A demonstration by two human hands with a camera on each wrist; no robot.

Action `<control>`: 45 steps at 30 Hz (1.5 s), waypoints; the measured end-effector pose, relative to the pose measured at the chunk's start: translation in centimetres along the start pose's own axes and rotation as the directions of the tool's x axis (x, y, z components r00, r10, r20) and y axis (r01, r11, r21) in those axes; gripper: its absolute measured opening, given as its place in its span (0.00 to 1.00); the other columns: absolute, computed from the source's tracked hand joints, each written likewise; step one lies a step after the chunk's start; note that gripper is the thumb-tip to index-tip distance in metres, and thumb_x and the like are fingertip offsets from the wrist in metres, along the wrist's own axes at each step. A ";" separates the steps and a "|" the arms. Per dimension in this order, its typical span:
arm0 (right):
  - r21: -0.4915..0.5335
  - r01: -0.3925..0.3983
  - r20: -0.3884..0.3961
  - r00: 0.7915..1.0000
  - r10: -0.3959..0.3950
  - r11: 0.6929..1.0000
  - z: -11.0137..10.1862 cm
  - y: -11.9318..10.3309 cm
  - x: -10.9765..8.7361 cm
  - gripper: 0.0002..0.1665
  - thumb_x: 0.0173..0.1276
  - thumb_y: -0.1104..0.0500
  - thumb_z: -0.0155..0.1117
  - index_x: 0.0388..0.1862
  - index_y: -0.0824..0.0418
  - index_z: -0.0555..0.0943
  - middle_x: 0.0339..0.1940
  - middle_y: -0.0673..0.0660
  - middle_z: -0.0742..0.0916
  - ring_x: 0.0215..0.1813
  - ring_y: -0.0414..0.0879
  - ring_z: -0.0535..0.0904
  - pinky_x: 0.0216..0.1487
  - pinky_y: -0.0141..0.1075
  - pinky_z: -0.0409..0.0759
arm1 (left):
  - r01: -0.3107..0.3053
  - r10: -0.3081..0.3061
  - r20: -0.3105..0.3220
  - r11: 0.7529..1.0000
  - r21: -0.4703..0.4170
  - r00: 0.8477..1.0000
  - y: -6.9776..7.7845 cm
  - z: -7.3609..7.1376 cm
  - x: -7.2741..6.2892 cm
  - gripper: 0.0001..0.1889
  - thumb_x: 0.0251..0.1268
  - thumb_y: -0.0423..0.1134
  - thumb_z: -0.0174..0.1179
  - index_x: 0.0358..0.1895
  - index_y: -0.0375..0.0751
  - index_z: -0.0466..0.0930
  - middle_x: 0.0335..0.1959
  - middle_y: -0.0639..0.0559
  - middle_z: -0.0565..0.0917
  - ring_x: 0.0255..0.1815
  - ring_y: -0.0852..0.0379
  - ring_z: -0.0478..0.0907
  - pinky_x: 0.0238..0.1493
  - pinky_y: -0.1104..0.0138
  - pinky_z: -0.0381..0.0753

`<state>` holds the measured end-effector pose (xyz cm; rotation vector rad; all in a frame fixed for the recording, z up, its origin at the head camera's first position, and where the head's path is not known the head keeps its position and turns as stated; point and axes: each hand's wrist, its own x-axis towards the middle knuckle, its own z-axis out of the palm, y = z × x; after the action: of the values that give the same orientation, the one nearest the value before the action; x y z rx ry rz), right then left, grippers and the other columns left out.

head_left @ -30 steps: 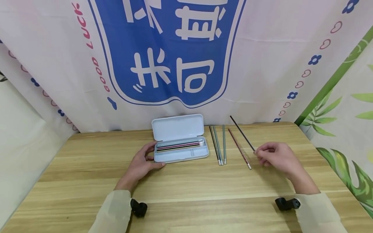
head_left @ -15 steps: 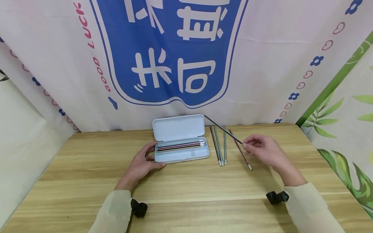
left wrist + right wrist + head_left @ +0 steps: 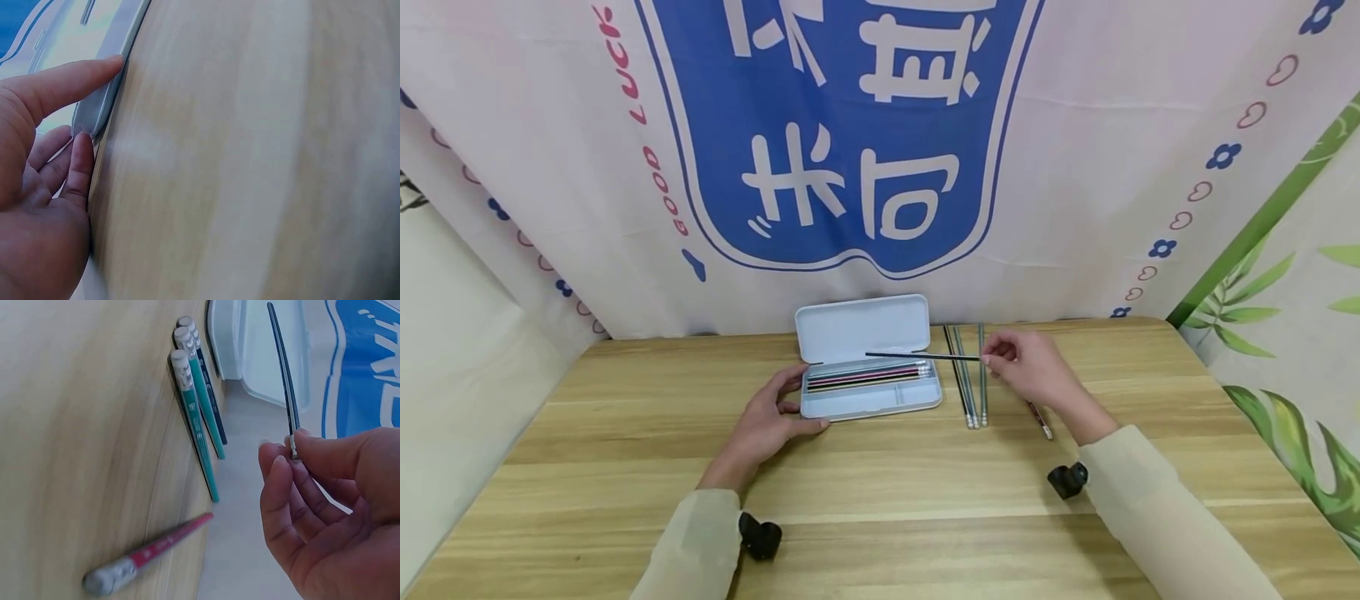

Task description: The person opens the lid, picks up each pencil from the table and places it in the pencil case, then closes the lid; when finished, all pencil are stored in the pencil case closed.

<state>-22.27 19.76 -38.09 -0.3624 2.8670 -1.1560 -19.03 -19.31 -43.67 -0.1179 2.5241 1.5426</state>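
Note:
A light blue pencil case lies with its lid raised at the back of the table, several pencils inside its rear compartment. My left hand steadies the case's left end, thumb along the front edge and fingers around the side. In the right wrist view, my right hand pinches a dark pencil by its eraser end between thumb and fingers. From the head view, this pencil points left, its far end over the case. My right hand is right of the case, above the loose pencils.
Right of the case lie a black pencil and two teal pencils side by side. A red pencil rests farther right, partly hidden by my right arm in the head view. A printed cloth hangs behind the wooden table.
My right hand has carried the dark pencil leftward and swung it from a slant to nearly level, bringing its far end over the case. My left hand stays at the case.

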 end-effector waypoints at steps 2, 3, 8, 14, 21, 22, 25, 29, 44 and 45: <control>-0.017 0.007 0.000 1.000 -0.007 1.000 0.3 -0.2 0.5 0.06 0.79 0.64 0.66 0.47 0.64 0.87 0.42 0.61 0.90 0.42 0.49 0.84 0.42 0.37 0.82 | -0.001 0.001 0.000 1.000 -0.004 1.000 0.0 0.0 0.0 0.50 0.57 0.38 0.82 0.83 0.52 0.64 0.78 0.42 0.73 0.62 0.44 0.77 0.56 0.63 0.78; -0.021 0.009 0.000 1.000 -0.009 1.000 0.5 -0.3 0.8 0.06 0.79 0.64 0.66 0.46 0.64 0.87 0.42 0.61 0.90 0.42 0.49 0.84 0.43 0.37 0.82 | 0.000 0.000 0.000 1.000 -0.004 1.000 0.0 0.0 0.0 0.50 0.57 0.38 0.82 0.83 0.52 0.64 0.78 0.42 0.73 0.62 0.44 0.77 0.56 0.63 0.78; -0.050 0.019 0.004 1.000 -0.019 0.999 1.3 -0.8 1.8 0.05 0.78 0.64 0.67 0.45 0.66 0.88 0.40 0.60 0.90 0.41 0.49 0.84 0.46 0.41 0.83 | 0.005 -0.005 0.001 1.000 -0.008 1.000 0.0 0.1 0.0 0.50 0.57 0.38 0.82 0.83 0.52 0.64 0.78 0.42 0.72 0.62 0.44 0.77 0.58 0.61 0.79; -0.081 0.018 0.020 1.000 -0.016 0.997 2.3 -1.2 2.7 0.05 0.77 0.64 0.67 0.44 0.66 0.88 0.41 0.60 0.90 0.43 0.51 0.84 0.50 0.45 0.84 | 0.008 -0.008 0.003 1.000 -0.008 1.000 0.0 0.0 -0.1 0.50 0.57 0.38 0.82 0.83 0.53 0.64 0.78 0.43 0.72 0.63 0.43 0.77 0.59 0.59 0.79; -0.044 -0.002 0.032 0.999 0.003 0.999 3.7 -1.9 3.9 0.05 0.75 0.62 0.70 0.44 0.62 0.90 0.43 0.59 0.91 0.46 0.52 0.85 0.53 0.46 0.84 | 0.005 -0.005 -0.001 1.000 -0.008 1.000 0.0 -0.2 -0.2 0.50 0.57 0.38 0.82 0.83 0.52 0.64 0.78 0.43 0.72 0.62 0.44 0.77 0.58 0.61 0.80; -0.037 -0.003 0.030 1.000 0.004 0.999 3.9 -2.0 4.1 0.05 0.75 0.62 0.70 0.44 0.61 0.90 0.43 0.59 0.91 0.46 0.52 0.85 0.53 0.46 0.84 | 0.004 -0.004 -0.001 1.000 -0.008 1.000 0.0 -0.2 -0.2 0.50 0.57 0.38 0.82 0.83 0.52 0.64 0.78 0.43 0.72 0.62 0.44 0.77 0.58 0.61 0.80; -0.017 -0.013 0.024 1.000 0.013 1.000 4.7 -2.2 4.6 0.04 0.74 0.62 0.72 0.43 0.60 0.91 0.42 0.58 0.91 0.45 0.51 0.84 0.51 0.44 0.83 | 0.001 -0.001 -0.002 1.000 -0.008 1.000 0.0 -0.2 -0.3 0.50 0.58 0.38 0.82 0.83 0.52 0.64 0.78 0.42 0.72 0.62 0.44 0.78 0.58 0.60 0.80; 0.002 -0.054 0.016 0.998 0.054 0.999 5.4 -2.3 5.0 0.03 0.73 0.59 0.74 0.40 0.58 0.90 0.40 0.56 0.91 0.42 0.49 0.84 0.45 0.39 0.81 | -0.001 0.001 -0.001 1.000 -0.013 1.000 0.1 -0.1 -0.3 0.50 0.57 0.37 0.82 0.83 0.52 0.64 0.78 0.42 0.73 0.62 0.44 0.78 0.57 0.62 0.80; 0.004 -0.044 -0.041 0.998 0.044 0.999 7.0 -2.4 5.9 0.06 0.69 0.59 0.79 0.34 0.59 0.90 0.33 0.54 0.90 0.38 0.47 0.82 0.41 0.36 0.77 | -0.002 0.002 -0.008 1.000 -0.023 1.000 0.1 0.1 -0.3 0.50 0.56 0.38 0.82 0.83 0.52 0.65 0.78 0.43 0.73 0.62 0.44 0.78 0.56 0.64 0.79; 0.004 -0.045 -0.042 0.998 0.045 0.999 7.1 -2.4 6.0 0.06 0.68 0.59 0.80 0.33 0.58 0.90 0.32 0.54 0.90 0.37 0.47 0.82 0.41 0.36 0.77 | -0.002 0.001 -0.009 1.000 -0.023 1.000 0.1 0.0 -0.3 0.50 0.56 0.38 0.82 0.83 0.52 0.65 0.78 0.43 0.73 0.62 0.44 0.78 0.55 0.64 0.79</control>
<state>-26.76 11.91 -41.17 -0.2746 2.8929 -1.1748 -18.77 -19.24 -43.58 -0.1258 2.5144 1.5748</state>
